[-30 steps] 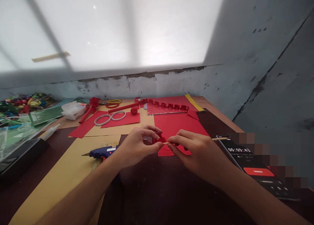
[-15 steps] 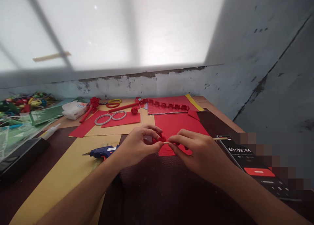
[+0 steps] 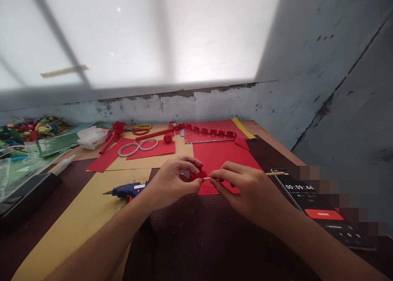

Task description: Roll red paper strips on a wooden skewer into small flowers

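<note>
Above the front edge of a large red paper sheet [image 3: 224,154], my left hand [image 3: 175,178] closes its thumb and fingers around a small red paper piece [image 3: 198,175], partly hidden by the fingers. My right hand [image 3: 242,180] pinches a thin wooden stick [image 3: 274,174], whose near tip meets the red piece. The stick runs out behind the right hand toward the phone. Left of my left wrist lies a blue glue gun [image 3: 130,189] on tan paper [image 3: 70,215].
A phone [image 3: 319,207] with a running timer lies at right. Farther back are two rings [image 3: 129,149], scissors [image 3: 141,129], a red paper flower [image 3: 168,138] and a row of red curled pieces [image 3: 211,131]. At left are a black box [image 3: 30,197] and bags of colourful scraps [image 3: 33,129].
Almost nothing differs. Both hands keep their places, with the red paper piece and the stick tip shifting very slightly between the fingers.
</note>
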Motion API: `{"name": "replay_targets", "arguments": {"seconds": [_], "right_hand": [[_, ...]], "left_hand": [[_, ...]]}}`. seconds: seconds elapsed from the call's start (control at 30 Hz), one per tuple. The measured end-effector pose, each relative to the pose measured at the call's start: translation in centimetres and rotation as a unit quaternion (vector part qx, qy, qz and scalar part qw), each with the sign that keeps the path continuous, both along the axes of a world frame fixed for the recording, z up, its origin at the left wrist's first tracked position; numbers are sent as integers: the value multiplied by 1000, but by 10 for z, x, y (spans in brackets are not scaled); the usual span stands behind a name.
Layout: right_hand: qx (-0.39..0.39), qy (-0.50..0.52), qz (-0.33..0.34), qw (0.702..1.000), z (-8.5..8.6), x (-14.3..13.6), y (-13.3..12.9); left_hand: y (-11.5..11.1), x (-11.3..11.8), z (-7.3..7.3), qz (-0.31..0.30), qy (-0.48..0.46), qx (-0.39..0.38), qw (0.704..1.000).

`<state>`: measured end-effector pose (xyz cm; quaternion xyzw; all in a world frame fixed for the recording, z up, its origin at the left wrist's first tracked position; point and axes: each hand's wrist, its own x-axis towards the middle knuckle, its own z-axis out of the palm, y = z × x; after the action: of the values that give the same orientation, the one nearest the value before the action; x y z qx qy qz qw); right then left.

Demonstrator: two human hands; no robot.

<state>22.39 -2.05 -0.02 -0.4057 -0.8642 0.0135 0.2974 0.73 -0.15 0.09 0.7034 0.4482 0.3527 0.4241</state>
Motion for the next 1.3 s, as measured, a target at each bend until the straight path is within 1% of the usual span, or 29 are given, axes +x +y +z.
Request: {"name": "replay_targets", "arguments": {"seconds": [0.4, 0.9, 1.17, 1.3], "right_hand": [[-5, -8, -1, 1000, 0, 0, 0], [-5, 2, 5, 1000, 2, -1, -1], [26, 16, 14, 999, 2, -2, -1], [28, 16, 19, 999, 3, -1, -1]], "left_hand": [[0, -2, -3, -7, -1, 16, 1000], [-1, -4, 0, -12, -3, 19, 1000], [-1, -3, 2, -7, -19, 12, 1000], [-2, -3, 3, -8, -23, 6, 1000]]}}
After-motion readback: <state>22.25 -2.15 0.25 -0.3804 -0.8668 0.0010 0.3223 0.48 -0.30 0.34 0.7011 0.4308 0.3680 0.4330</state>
